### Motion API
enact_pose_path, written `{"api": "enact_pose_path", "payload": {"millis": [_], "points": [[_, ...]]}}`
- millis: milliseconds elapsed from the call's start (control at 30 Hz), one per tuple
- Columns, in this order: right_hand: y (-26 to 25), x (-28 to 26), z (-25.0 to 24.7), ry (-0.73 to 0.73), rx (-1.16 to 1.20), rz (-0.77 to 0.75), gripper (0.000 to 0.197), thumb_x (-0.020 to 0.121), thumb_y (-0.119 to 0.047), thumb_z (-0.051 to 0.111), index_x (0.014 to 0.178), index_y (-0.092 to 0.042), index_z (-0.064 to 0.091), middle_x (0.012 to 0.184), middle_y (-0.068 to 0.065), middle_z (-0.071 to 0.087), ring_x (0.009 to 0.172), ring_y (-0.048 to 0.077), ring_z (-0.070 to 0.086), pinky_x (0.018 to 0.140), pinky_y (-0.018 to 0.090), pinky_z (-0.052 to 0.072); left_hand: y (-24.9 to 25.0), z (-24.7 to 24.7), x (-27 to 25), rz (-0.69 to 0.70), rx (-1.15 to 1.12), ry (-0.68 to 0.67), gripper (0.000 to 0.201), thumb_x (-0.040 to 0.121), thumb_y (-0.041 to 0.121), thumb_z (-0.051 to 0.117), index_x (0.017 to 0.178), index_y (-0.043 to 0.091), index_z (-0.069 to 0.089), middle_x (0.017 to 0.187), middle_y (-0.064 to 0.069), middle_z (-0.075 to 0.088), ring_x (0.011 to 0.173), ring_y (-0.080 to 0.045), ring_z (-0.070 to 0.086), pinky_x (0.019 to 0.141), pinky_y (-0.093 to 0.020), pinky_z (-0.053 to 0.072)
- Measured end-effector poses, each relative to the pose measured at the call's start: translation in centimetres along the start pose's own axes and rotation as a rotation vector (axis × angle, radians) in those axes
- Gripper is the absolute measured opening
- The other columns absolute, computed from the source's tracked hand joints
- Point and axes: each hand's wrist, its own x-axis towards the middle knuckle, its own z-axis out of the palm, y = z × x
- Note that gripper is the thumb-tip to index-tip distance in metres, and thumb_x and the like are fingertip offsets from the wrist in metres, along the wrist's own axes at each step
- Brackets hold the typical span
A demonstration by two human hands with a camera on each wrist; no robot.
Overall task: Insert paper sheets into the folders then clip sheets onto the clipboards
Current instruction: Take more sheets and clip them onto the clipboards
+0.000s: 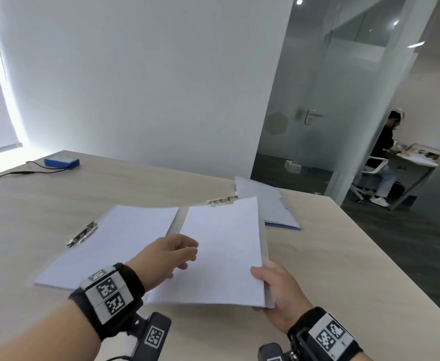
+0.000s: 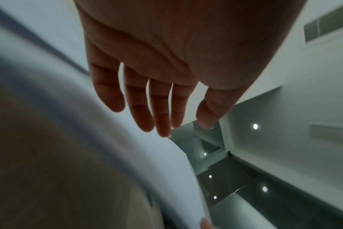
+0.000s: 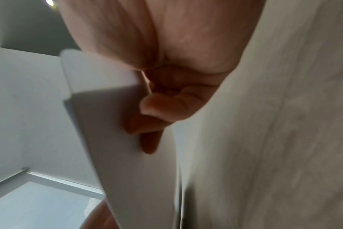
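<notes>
right hand (image 1: 278, 295) is pinching the near right corner of the paper sheets (image 1: 221, 254), thumb on top, fingers curled under, holding them just over the second clipboard (image 1: 264, 230). left hand (image 1: 169, 259) hovers over the sheets, fingers loose, gripping nothing. looks like the clipping step, since the folders (image 1: 271, 204) sit behind and the other clipboard (image 1: 114, 243) already has paper. next up: slide the top edge under the clip (image 1: 222, 201) and square it. the board is mostly hidden under the paper
</notes>
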Motion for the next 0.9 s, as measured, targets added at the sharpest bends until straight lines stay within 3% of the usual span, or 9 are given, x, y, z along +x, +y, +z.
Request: {"api": "enact_pose_path", "payload": {"millis": [100,167,267,367,433,533,600,767,900], "points": [[-0.9,0.1,-0.6,-0.001,0.076,-0.106,0.033,0.098,-0.005,0.046,0.123,-0.012,0.066,0.113,0.012,0.076,0.091,0.030,0.070,0.053,0.030,0.049,-0.2,-0.6,-2.3,0.053,-0.207,0.043,0.017,0.083,0.031,0.065,0.084,0.016,0.073,0.074,-0.001,0.069,0.066,-0.015,0.061,0.057,-0.029,0.043],[-1.3,0.2,-1.1,0.028,0.124,-0.157,0.035,0.099,-0.003,0.045,0.127,-0.012,0.065,0.120,0.013,0.074,0.105,0.034,0.069,0.066,0.035,0.052,-1.1,-1.1,-3.1,0.028,-0.284,0.074,0.031,0.073,0.044,0.066,0.071,0.013,0.071,0.063,-0.006,0.060,0.056,-0.016,0.054,0.050,-0.029,0.038],[-2.1,-0.2,-1.6,0.050,0.174,-0.188,0.034,0.100,-0.002,0.043,0.118,-0.017,0.068,0.105,0.007,0.077,0.079,0.022,0.072,0.050,0.028,0.047,-2.8,-1.7,-3.5,-0.142,-0.367,0.079,0.052,0.069,0.062,0.061,0.082,0.013,0.072,0.070,-0.006,0.067,0.056,-0.018,0.056,0.047,-0.026,0.036],[-2.0,-0.7,-2.4,0.062,0.228,-0.192,0.032,0.098,-0.003,0.044,0.108,-0.020,0.070,0.089,0.003,0.077,0.061,0.018,0.067,0.044,0.025,0.038,-3.4,-1.8,-3.1,-0.250,-0.549,0.029,0.051,0.077,0.072,0.053,0.111,0.034,0.060,0.109,0.002,0.074,0.086,-0.025,0.071,0.056,-0.031,0.048],[-1.3,-0.9,-2.7,0.057,0.244,-0.176,0.031,0.097,-0.005,0.046,0.109,-0.019,0.071,0.092,0.006,0.076,0.064,0.021,0.065,0.044,0.026,0.038,-2.8,-1.6,-2.3,-0.221,-0.671,0.094,0.034,0.089,0.061,0.050,0.113,0.038,0.053,0.116,0.004,0.069,0.098,-0.028,0.072,0.064,-0.037,0.053],[-0.2,-1.2,-2.6,0.048,0.244,-0.140,0.034,0.097,-0.004,0.046,0.116,-0.018,0.070,0.098,0.009,0.077,0.069,0.023,0.065,0.043,0.026,0.039,-2.0,-1.0,-0.7,-0.158,-0.671,0.252,0.024,0.086,0.025,0.069,0.102,0.007,0.065,0.100,-0.015,0.066,0.072,-0.027,0.069,0.054,-0.034,0.057],[0.2,-1.1,-2.7,0.090,0.234,-0.117,0.034,0.096,-0.004,0.047,0.119,-0.016,0.069,0.094,0.008,0.077,0.067,0.023,0.063,0.046,0.026,0.035,-2.0,-0.5,0.0,-0.124,-0.547,0.294,0.034,0.073,0.016,0.072,0.096,-0.006,0.063,0.093,-0.019,0.064,0.070,-0.029,0.065,0.056,-0.035,0.059],[0.0,-1.0,-3.2,0.105,0.221,-0.060,0.030,0.095,-0.006,0.050,0.119,-0.010,0.067,0.090,0.011,0.077,0.071,0.028,0.064,0.046,0.026,0.040,-2.1,0.5,-0.1,0.078,-0.154,0.111,0.056,0.062,0.016,0.060,0.118,0.024,0.062,0.104,0.003,0.074,0.101,-0.025,0.069,0.081,-0.044,0.060],[-1.0,-1.2,-3.0,0.061,0.226,-0.090,0.028,0.098,-0.002,0.047,0.100,-0.010,0.074,0.089,0.014,0.076,0.075,0.030,0.068,0.050,0.030,0.052,-2.1,0.3,-0.1,0.130,-0.296,-0.246,0.103,0.057,0.031,0.078,0.146,0.049,0.029,0.146,0.031,0.039,0.129,0.006,0.048,0.096,-0.026,0.049]]}}
